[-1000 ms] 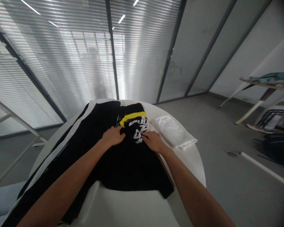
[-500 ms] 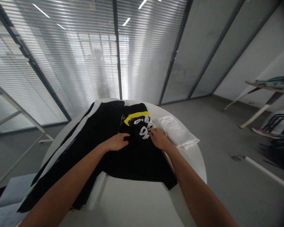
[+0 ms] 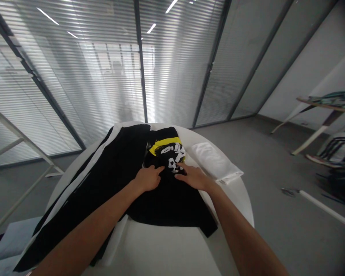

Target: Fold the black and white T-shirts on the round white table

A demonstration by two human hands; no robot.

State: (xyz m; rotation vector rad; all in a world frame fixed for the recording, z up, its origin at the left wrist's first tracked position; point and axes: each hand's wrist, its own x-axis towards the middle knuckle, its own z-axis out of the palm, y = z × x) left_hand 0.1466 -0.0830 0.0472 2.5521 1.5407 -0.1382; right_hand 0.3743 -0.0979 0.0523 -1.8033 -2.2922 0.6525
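A black garment (image 3: 172, 209) with a yellow band (image 3: 166, 143) and white lettering (image 3: 172, 165) lies spread on a round white table (image 3: 243, 199), directly in front of the person, its printed part toward the far edge. The left hand (image 3: 148, 179) rests on the garment, left of the lettering, with the thumb pointing across toward the print and the other fingers partly bent; whether they pinch any fabric cannot be told. The right hand (image 3: 196, 177) touches the garment's right side beside the lettering, palm down, its thumb held apart from the forefinger and no cloth visibly gripped between them. To the left, a length of black cloth (image 3: 112, 165) with a white stripe (image 3: 70, 193) runs down over the near edge of the table; where it meets the garment, the border is hard to make out. Just beyond the right hand, a folded white cloth (image 3: 215, 161) lies near the table's right rim.
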